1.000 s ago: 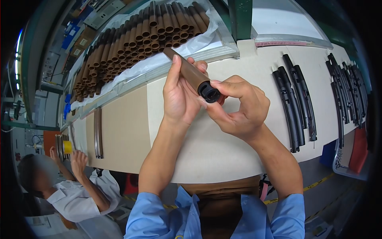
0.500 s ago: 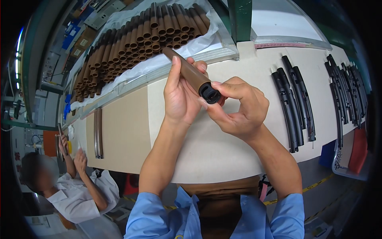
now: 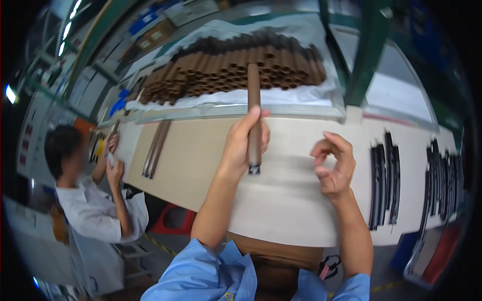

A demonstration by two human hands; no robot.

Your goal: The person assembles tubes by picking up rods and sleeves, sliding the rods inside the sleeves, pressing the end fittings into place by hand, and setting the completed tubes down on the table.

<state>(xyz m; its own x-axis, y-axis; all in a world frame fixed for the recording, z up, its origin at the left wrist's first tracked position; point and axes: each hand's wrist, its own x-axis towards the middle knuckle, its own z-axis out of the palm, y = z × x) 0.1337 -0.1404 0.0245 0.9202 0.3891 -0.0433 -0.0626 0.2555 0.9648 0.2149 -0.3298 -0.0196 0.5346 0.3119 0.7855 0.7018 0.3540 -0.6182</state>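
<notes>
A brown tube (image 3: 254,90) stands nearly upright in the picture, gripped by my left hand (image 3: 238,145) with the thumb across its front. At the tube's near end a black fitting (image 3: 254,170) shows; its detail is blurred. My right hand (image 3: 339,168) hovers over the table to the right, apart from the tube. Its fingers are loosely curled, with a gap between thumb and forefinger, and nothing is visible in them. Beyond the tube lies a large stack of brown tubes (image 3: 221,70) on white sheeting.
Two brown tubes (image 3: 157,148) lie on the tan part of the table (image 3: 201,150). To the right are black slotted parts (image 3: 384,183) and another group of black parts (image 3: 443,180). A green post (image 3: 369,55) rises behind. At the left sits a co-worker (image 3: 95,205), hands raised.
My right hand has let go of the tube's black end and moved right. The tube, in my left hand, has swung more upright. The view has shifted and blurred.
</notes>
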